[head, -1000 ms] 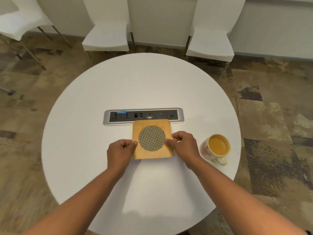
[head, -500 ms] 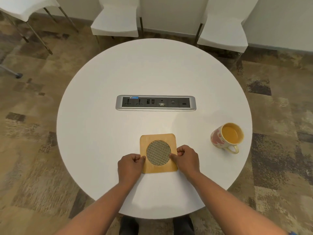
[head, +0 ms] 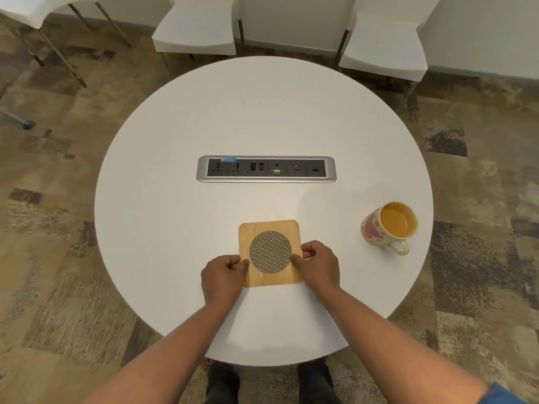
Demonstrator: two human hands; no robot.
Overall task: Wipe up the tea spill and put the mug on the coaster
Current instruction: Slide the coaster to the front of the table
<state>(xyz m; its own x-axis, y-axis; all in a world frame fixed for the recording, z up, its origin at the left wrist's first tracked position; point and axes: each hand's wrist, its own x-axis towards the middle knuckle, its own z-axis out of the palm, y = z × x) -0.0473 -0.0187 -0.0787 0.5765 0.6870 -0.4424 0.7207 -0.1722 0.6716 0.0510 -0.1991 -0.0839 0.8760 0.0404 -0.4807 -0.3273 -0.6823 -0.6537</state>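
Note:
A square wooden coaster (head: pixel 269 228) with a round woven metal centre lies flat on the round white table (head: pixel 180 228), near its front. My left hand (head: pixel 223 277) pinches the coaster's left edge and my right hand (head: pixel 319 266) pinches its right edge. A cream mug (head: pixel 388 227) with pink hearts stands upright to the right, near the table's right rim, filled with tan tea, handle toward me. It is well apart from the coaster. I see no spill and no cloth on the tabletop.
A silver socket panel (head: pixel 266 169) is set into the table's middle, beyond the coaster. White chairs (head: pixel 194 33) stand behind the table, another at the back right (head: pixel 385 51). Patterned carpet surrounds the table; my shoes show under its near edge.
Both hands have drawn the coaster away from the socket panel toward the table's front edge. The camera view has pulled back and up. The mug has stayed in place.

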